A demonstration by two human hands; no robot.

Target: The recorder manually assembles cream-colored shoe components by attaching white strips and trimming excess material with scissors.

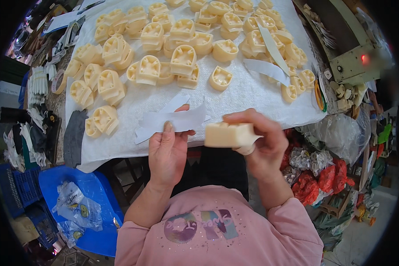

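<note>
My right hand grips a cream-coloured plastic part, held side-on in front of my chest. My left hand pinches a white paper strip between thumb and fingers, just left of the part. Both hands hover over the near edge of a table covered with a white foam sheet. Many more of the same cream plastic parts lie spread over the sheet beyond my hands, some stacked on each other.
Loose white strips lie among the parts at the right. A blue plastic stool with clear bags stands at lower left. Bags of red and silver material pile up at right. A machine with a red light sits at the far right.
</note>
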